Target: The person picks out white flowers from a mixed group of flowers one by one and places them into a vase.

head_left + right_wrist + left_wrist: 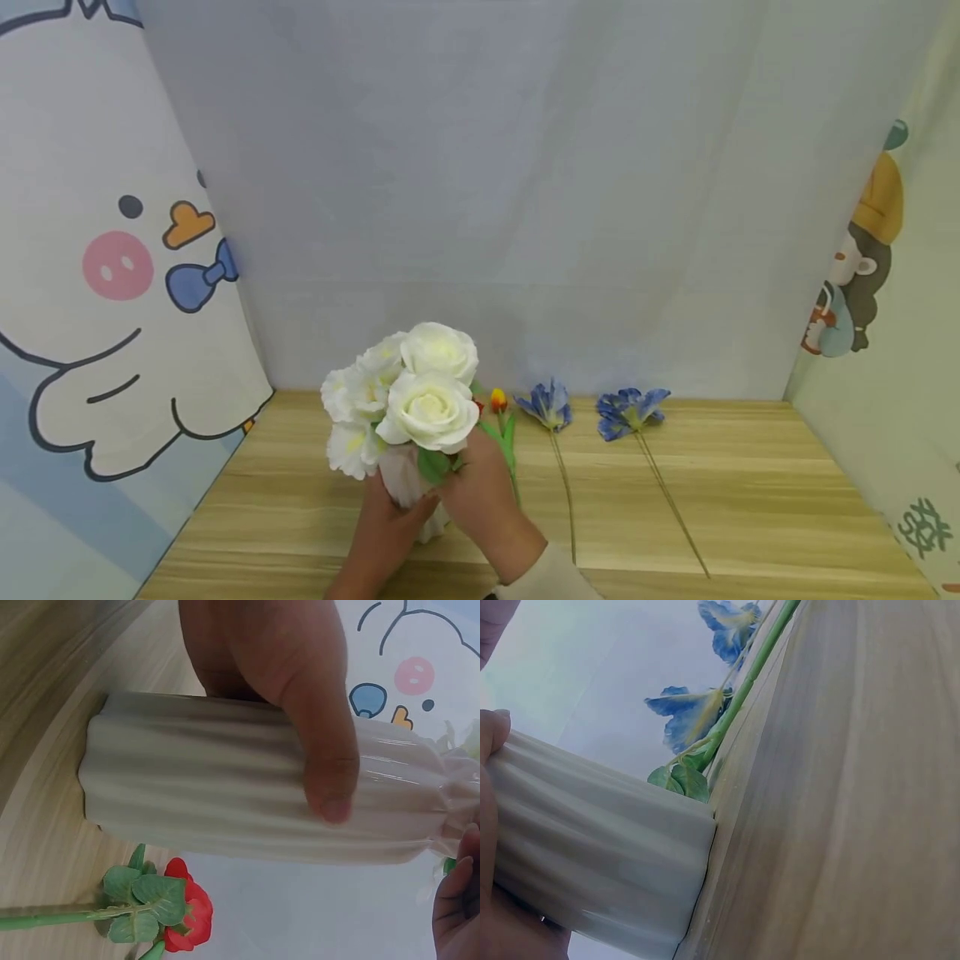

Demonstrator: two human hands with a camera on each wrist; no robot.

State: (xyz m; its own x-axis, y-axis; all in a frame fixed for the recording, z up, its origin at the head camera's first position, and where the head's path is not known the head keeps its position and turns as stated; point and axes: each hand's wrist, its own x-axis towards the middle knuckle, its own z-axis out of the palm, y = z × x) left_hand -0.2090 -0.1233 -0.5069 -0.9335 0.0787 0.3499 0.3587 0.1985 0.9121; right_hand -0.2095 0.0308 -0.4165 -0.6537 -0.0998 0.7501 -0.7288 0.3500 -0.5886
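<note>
A white fluted vase [210, 780] stands on the wooden table, its ruffled neck at the right of the right wrist view. My left hand [386, 529] grips the vase body, thumb across the flutes. Several white ruffled flowers [360, 396] and two white roses [431, 411] cluster above the mouth. Right at the neck, my right hand [483, 492] has its fingers curled below the roses, pinching a white rose by its stem; the blooms mostly hide the stem. In the right wrist view its fingertips [469, 847] show beside a bit of green.
Two blue flowers [547, 406] with long thin stems lie on the wooden table [750, 483] to the right. Closer to the vase are a red-and-yellow tulip [498, 400] and a red rose [193, 915]. A pale curtain [525, 208] hangs behind, with printed cloths at both sides.
</note>
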